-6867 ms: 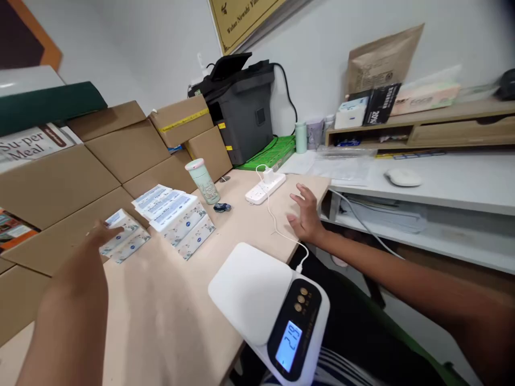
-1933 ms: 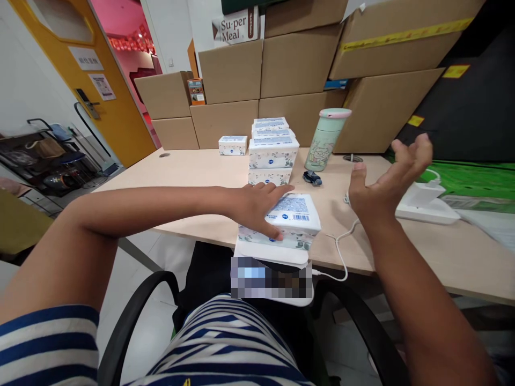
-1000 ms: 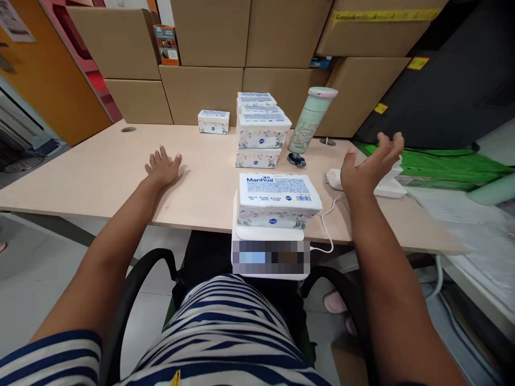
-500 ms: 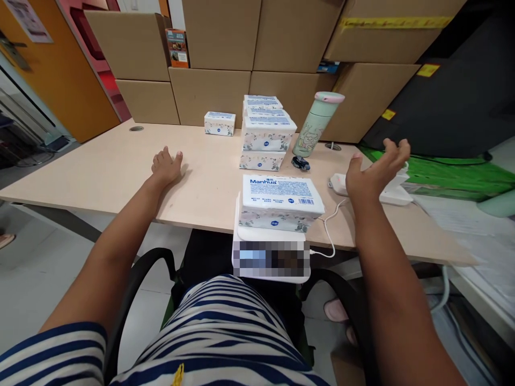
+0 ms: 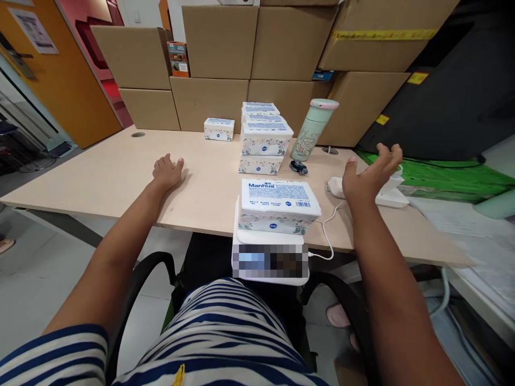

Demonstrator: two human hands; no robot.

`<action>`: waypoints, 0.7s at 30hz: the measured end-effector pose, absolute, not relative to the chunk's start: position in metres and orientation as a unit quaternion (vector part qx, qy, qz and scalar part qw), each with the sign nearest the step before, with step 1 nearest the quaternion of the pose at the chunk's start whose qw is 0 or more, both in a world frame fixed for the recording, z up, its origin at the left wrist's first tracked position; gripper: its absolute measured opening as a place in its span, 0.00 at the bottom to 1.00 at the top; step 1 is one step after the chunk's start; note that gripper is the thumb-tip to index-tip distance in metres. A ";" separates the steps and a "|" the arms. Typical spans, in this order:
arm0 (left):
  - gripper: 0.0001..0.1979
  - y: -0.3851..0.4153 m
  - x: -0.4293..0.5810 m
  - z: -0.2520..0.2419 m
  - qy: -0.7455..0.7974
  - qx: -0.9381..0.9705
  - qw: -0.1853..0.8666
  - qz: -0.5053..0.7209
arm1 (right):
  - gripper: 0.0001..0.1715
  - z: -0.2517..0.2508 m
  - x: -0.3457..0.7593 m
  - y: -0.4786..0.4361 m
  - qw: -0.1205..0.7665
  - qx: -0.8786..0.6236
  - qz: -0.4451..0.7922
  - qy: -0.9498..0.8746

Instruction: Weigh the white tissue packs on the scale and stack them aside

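One hand, the left hand [image 5: 167, 174], appears to rest on the desk [image 5: 201, 206], in from its near edge, the grip loosely spread around nothing. The Manhua pack [image 5: 279, 206] lies to its right and a little closer to the near edge.

Next along, by the far edge, a single tissue pack [image 5: 219, 130] sits before the cardboard boxes [image 5: 209, 102]. A stack of tissue packs [image 5: 265, 140] follows, from near the far edge toward the middle; blue print shows on both, too small to read.

At the near edge the Manhua pack sits on a white scale [image 5: 267, 236] that reaches past that edge. Its long axis runs roughly along the edge. Blue letters on top spell "Manhua" under small Chinese characters, with a barcode at its right; the scale's display is pixelated.

Farther back stands a green flask [image 5: 316, 126], with a small dark object [image 5: 298, 167] just beside its foot.

Toward the right end, the right hand [image 5: 370, 174] is raised before a power strip [image 5: 390, 199], thumb and fingers spread, holding nothing. It looks the nearer hand, the Manhua pack lying to its left.
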State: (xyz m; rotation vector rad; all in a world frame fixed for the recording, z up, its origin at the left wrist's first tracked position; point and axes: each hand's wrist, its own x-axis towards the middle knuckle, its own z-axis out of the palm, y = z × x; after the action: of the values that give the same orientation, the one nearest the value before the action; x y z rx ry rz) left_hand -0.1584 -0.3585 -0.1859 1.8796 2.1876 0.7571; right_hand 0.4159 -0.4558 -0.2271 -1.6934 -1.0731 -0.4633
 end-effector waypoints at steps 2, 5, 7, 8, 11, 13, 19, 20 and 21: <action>0.43 -0.357 -0.159 -0.186 0.731 0.627 0.080 0.256 | 0.47 -0.226 0.414 -0.458 0.513 -0.705 -0.193 -0.450; 0.43 -0.356 -0.161 -0.187 0.730 0.628 0.081 0.256 | 0.47 -0.223 0.410 -0.461 0.507 -0.706 -0.191 -0.456; 0.43 -0.355 -0.161 -0.188 0.730 0.627 0.082 0.259 | 0.46 -0.221 0.408 -0.462 0.504 -0.709 -0.187 -0.457; 0.43 -0.355 -0.161 -0.189 0.730 0.626 0.083 0.261 | 0.46 -0.220 0.407 -0.463 0.503 -0.710 -0.185 -0.457; 0.42 -0.355 -0.161 -0.189 0.728 0.626 0.083 0.266 | 0.46 -0.218 0.406 -0.465 0.506 -0.711 -0.183 -0.452; 0.42 -0.354 -0.160 -0.189 0.726 0.629 0.082 0.266 | 0.46 -0.217 0.406 -0.466 0.509 -0.710 -0.185 -0.450; 0.41 -0.350 -0.161 -0.192 0.720 0.633 0.073 0.274 | 0.45 -0.222 0.413 -0.463 0.510 -0.701 -0.192 -0.461; 0.41 -0.349 -0.161 -0.193 0.718 0.634 0.072 0.277 | 0.45 -0.223 0.415 -0.463 0.509 -0.699 -0.194 -0.463; 0.41 -0.348 -0.162 -0.194 0.715 0.636 0.070 0.281 | 0.45 -0.224 0.417 -0.462 0.507 -0.699 -0.196 -0.465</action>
State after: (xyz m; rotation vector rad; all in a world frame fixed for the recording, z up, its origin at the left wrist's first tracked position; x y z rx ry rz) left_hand -0.1624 -0.3482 -0.1939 1.9128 2.1521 0.8446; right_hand 0.4169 -0.4620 -0.2238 -1.6841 -1.1219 -0.4732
